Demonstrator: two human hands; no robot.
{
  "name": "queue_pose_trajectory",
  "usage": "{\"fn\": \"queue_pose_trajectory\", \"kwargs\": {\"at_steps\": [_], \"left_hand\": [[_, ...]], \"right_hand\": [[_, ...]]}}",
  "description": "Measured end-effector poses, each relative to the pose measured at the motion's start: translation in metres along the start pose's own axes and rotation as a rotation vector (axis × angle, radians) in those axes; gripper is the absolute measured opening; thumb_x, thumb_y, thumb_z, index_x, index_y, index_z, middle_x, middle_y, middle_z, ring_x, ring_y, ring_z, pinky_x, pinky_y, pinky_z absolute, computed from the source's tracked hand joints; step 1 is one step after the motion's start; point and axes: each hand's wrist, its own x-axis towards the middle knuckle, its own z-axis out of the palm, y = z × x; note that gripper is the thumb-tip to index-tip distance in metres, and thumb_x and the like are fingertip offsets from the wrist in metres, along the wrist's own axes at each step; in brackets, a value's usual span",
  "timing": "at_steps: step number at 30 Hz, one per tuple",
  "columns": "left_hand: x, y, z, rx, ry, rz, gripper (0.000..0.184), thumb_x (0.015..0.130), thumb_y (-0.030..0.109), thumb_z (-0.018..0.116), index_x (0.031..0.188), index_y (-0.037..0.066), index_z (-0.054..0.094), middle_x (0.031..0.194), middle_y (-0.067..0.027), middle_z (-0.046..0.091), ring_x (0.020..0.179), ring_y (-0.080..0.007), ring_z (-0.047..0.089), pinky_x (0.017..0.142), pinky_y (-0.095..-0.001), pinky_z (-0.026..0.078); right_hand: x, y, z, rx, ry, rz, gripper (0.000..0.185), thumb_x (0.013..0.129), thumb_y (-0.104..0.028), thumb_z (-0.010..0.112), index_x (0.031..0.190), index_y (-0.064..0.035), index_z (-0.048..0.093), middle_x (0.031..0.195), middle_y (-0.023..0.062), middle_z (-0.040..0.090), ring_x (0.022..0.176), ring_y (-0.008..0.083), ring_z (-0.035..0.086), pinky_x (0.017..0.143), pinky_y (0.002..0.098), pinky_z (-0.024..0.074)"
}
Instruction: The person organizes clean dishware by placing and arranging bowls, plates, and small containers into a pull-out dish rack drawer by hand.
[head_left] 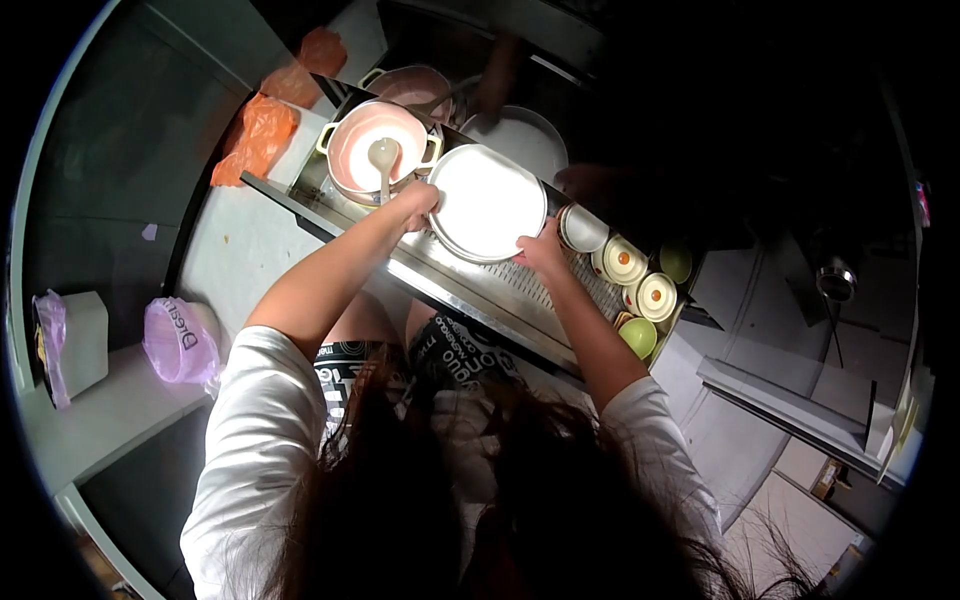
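Note:
Over an open metal drawer (515, 285), both my hands grip a large round white dish (487, 202) by its rim. It looks like a shallow plate or a small stack; glare hides its inside. My left hand (420, 206) is closed on the left edge, right beside the handle of a ladle (383, 153). My right hand (542, 250) pinches the lower right edge, thumb on the rim. The ladle rests in a pink two-handled pot (345, 150) at the drawer's left end.
Along the drawer's right side stand several small bowls, among them a lidded one (656, 297) and a green one (637, 338). A dark glossy panel (620, 130) behind mirrors the pot and dish. An orange bag (256, 138) and a purple-bagged bin (182, 340) are at left.

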Motion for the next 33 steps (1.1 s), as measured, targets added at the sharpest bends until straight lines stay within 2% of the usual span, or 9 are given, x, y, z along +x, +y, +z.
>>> {"fn": "queue_pose_trajectory", "kwargs": {"at_steps": [9,15,21,24,25,28,29,32,33], "left_hand": [[-0.012,0.001,-0.002,-0.057,-0.045,-0.006,0.043,0.061,-0.008,0.042,0.104,-0.006,0.048,0.089,-0.0178,0.05,0.072,-0.0331,0.055,0.061,-0.0508,0.051],[-0.026,0.012,0.0,0.022,-0.126,-0.081,0.047,0.061,-0.006,0.044,0.107,-0.004,0.044,0.092,-0.0166,0.047,0.081,-0.0345,0.054,0.063,-0.0537,0.049],[-0.051,0.009,0.002,0.04,-0.15,-0.099,0.042,0.062,-0.004,0.049,0.104,-0.002,0.047,0.105,-0.0166,0.045,0.093,-0.0326,0.05,0.073,-0.0526,0.048],[-0.075,0.018,0.007,0.141,-0.099,-0.04,0.038,0.062,-0.003,0.053,0.1,-0.003,0.048,0.115,-0.0185,0.042,0.099,-0.0309,0.048,0.077,-0.0538,0.046],[-0.092,0.023,0.008,0.201,-0.155,0.013,0.041,0.066,0.009,0.06,0.104,-0.004,0.05,0.115,-0.0183,0.045,0.102,-0.0294,0.046,0.08,-0.0506,0.043],[-0.146,0.045,0.021,0.305,-0.117,-0.008,0.066,0.069,0.025,0.064,0.126,0.004,0.039,0.128,-0.0171,0.04,0.122,-0.0303,0.035,0.093,-0.0555,0.032],[-0.149,0.042,0.015,0.328,-0.192,0.022,0.08,0.069,0.041,0.067,0.131,0.003,0.033,0.136,-0.0188,0.033,0.127,-0.0304,0.031,0.097,-0.052,0.03],[-0.18,0.046,0.011,0.336,-0.21,0.072,0.083,0.07,0.048,0.066,0.13,0.001,0.035,0.134,-0.0191,0.036,0.126,-0.0303,0.032,0.097,-0.0464,0.033],[-0.187,0.046,0.009,0.357,-0.191,0.094,0.075,0.076,0.048,0.061,0.128,-0.001,0.038,0.126,-0.0175,0.044,0.12,-0.0269,0.04,0.094,-0.0394,0.037]], "right_hand": [[0.006,0.004,-0.003,0.105,0.066,0.038,0.065,0.067,-0.001,0.056,0.126,-0.0046,0.028,0.114,0.0144,0.048,0.095,0.0271,0.056,0.078,0.0438,0.0513],[-0.012,-0.011,-0.021,0.174,-0.116,0.139,0.057,0.066,-0.008,0.056,0.119,-0.0015,0.04,0.111,0.0144,0.05,0.095,0.0277,0.055,0.083,0.0456,0.0482],[-0.025,-0.008,-0.025,0.296,-0.177,0.117,0.057,0.065,-0.004,0.05,0.121,-0.0019,0.039,0.11,0.0155,0.051,0.102,0.0315,0.054,0.084,0.048,0.0481],[-0.041,-0.005,-0.03,0.463,-0.354,0.017,0.059,0.066,-0.006,0.051,0.121,0.0061,0.034,0.118,0.0182,0.046,0.106,0.0324,0.051,0.084,0.0475,0.0481],[-0.043,-0.003,-0.033,0.494,-0.403,0.055,0.058,0.066,-0.006,0.051,0.121,0.0067,0.035,0.118,0.0183,0.047,0.106,0.0328,0.052,0.085,0.048,0.0478],[-0.056,0.001,-0.038,0.558,-0.484,0.149,0.055,0.068,-0.006,0.049,0.12,0.0082,0.039,0.116,0.0188,0.049,0.105,0.0334,0.053,0.087,0.0489,0.0475],[-0.066,0.001,-0.037,0.569,-0.469,0.164,0.053,0.068,-0.006,0.049,0.119,0.0083,0.04,0.115,0.019,0.05,0.104,0.0332,0.054,0.086,0.0487,0.0478],[-0.088,-0.007,-0.038,0.596,-0.479,0.131,0.052,0.068,-0.006,0.049,0.118,0.0085,0.041,0.113,0.0198,0.051,0.103,0.0329,0.055,0.086,0.0476,0.0484],[-0.095,-0.009,-0.04,0.604,-0.491,0.11,0.052,0.068,-0.006,0.049,0.118,0.0086,0.041,0.113,0.02,0.051,0.103,0.0328,0.055,0.086,0.0472,0.0485]]}}
